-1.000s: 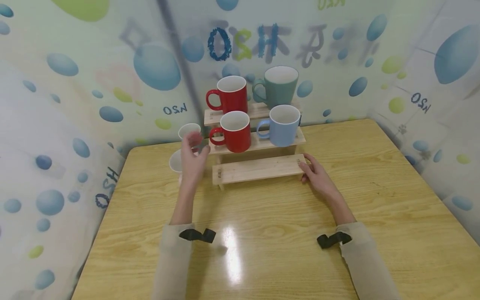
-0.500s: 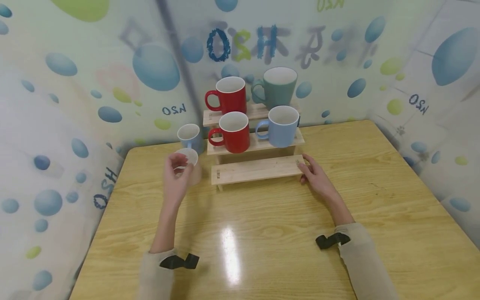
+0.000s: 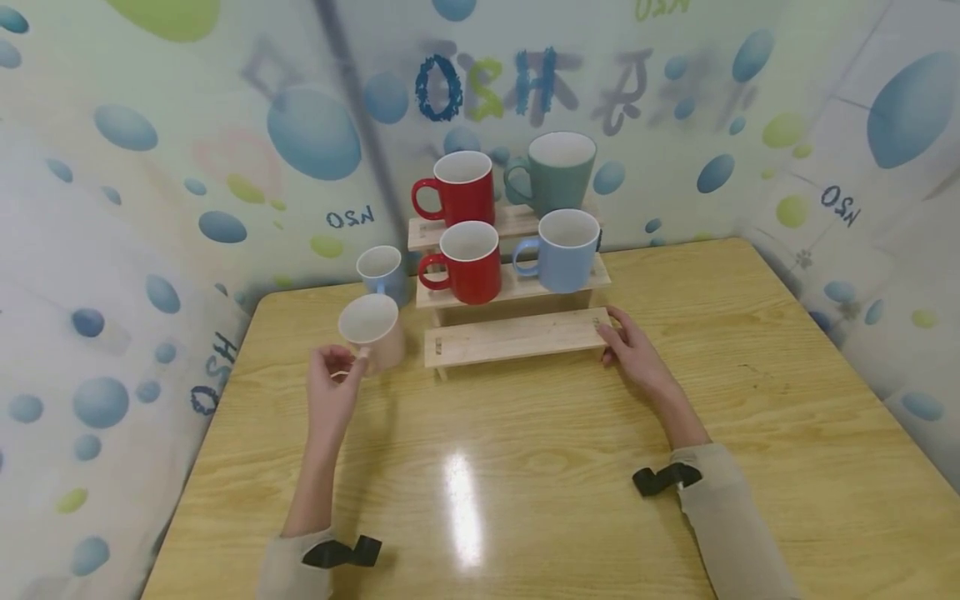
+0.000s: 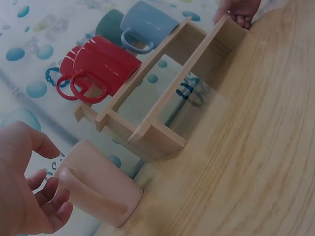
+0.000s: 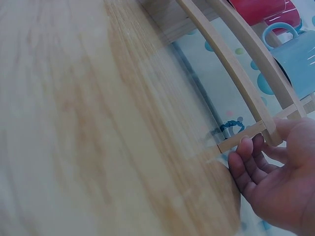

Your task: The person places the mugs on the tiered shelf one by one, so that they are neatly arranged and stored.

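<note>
A pale pink mug point(image 3: 384, 343) stands on the table left of a three-step wooden rack point(image 3: 517, 337), its handle toward my left hand point(image 3: 330, 392). In the left wrist view, the fingers point(image 4: 56, 204) are loosely bent beside the mug handle point(image 4: 81, 189), the thumb apart from them; whether they touch it is hard to tell. My right hand point(image 3: 636, 354) pinches the right end of the rack's lowest board, as the right wrist view shows with the thumb above and fingers point(image 5: 246, 164) below.
Two red mugs point(image 3: 471, 265), a light blue mug point(image 3: 567, 252) and a green mug point(image 3: 558, 173) stand on the rack's upper steps. Another blue mug point(image 3: 382, 275) is behind the pink one. A patterned wall point(image 3: 300, 208) closes off the table's point(image 3: 562, 500) back.
My left hand has come back from near the blue mug at the rear, past the pink mug, to its handle side. The right hand keeps its hold on the rack.
</note>
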`<act>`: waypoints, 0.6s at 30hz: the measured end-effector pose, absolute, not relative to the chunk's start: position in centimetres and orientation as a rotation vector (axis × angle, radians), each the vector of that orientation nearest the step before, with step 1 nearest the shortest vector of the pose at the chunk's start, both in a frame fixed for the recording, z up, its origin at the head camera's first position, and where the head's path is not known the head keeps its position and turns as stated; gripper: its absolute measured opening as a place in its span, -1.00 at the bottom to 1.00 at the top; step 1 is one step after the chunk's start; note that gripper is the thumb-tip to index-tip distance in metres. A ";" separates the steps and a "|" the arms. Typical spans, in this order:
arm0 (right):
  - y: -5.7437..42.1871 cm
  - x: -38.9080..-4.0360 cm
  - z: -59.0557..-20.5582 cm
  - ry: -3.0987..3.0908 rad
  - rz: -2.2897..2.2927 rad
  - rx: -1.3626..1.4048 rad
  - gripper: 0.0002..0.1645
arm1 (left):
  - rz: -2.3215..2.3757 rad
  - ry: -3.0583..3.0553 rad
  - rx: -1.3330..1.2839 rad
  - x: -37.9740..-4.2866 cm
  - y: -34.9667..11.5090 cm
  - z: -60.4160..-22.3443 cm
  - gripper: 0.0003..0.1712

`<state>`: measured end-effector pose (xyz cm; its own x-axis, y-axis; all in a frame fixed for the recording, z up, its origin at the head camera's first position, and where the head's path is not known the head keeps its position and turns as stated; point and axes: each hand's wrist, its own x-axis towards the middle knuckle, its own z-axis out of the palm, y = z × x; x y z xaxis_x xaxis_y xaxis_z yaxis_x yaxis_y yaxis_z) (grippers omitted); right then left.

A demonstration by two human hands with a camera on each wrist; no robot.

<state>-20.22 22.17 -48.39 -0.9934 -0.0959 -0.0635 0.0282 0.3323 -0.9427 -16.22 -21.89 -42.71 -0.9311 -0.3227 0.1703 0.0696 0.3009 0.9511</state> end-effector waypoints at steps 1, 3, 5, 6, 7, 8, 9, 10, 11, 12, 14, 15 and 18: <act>22.2 -20.2 -48.4 2.479 -1.748 -0.065 -0.14 | -1.672 -2.253 0.252 -16.2 -22.0 -42.9 -0.68; 22.2 -20.3 -48.5 2.476 -1.744 -0.069 -0.14 | -1.676 -2.270 0.296 -16.2 -22.2 -43.3 -0.68; 22.2 -20.3 -48.5 2.477 -1.744 -0.072 -0.15 | -1.680 -2.291 0.327 -16.4 -22.3 -43.7 -0.67; 22.3 -20.3 -48.5 2.479 -1.740 -0.079 -0.15 | -1.671 -2.309 0.338 -16.4 -22.3 -43.9 -0.67; 22.3 -20.3 -48.4 2.479 -1.737 -0.084 -0.16 | -1.668 -2.327 0.350 -16.5 -22.4 -44.1 -0.66; 22.3 -20.3 -48.4 2.473 -1.740 -0.083 -0.17 | -1.663 -2.353 0.362 -16.6 -22.4 -44.2 -0.65; 22.3 -20.3 -48.3 2.468 -1.744 -0.079 -0.17 | -1.657 -2.375 0.369 -16.7 -22.4 -44.4 -0.65; 22.2 -20.3 -48.2 2.464 -1.742 -0.079 -0.18 | -1.660 -2.398 0.370 -16.8 -22.4 -44.5 -0.64; 22.2 -20.2 -48.0 2.455 -1.744 -0.074 -0.19 | -1.661 -2.417 0.370 -16.9 -22.5 -44.6 -0.64; 22.2 -20.1 -47.7 2.451 -1.741 -0.074 -0.20 | -1.664 -2.434 0.366 -16.9 -22.4 -44.7 -0.64; 21.9 -19.8 -46.8 2.436 -1.745 -0.065 -0.21 | -1.697 -2.436 0.358 -17.1 -22.4 -44.9 -0.65; 21.8 -19.6 -46.3 2.430 -1.746 -0.062 -0.22 | -1.721 -2.426 0.353 -17.2 -22.3 -45.0 -0.66; 21.3 -18.9 -44.9 2.430 -1.736 -0.065 -0.24 | -1.793 -2.366 0.350 -17.5 -22.1 -45.0 -0.74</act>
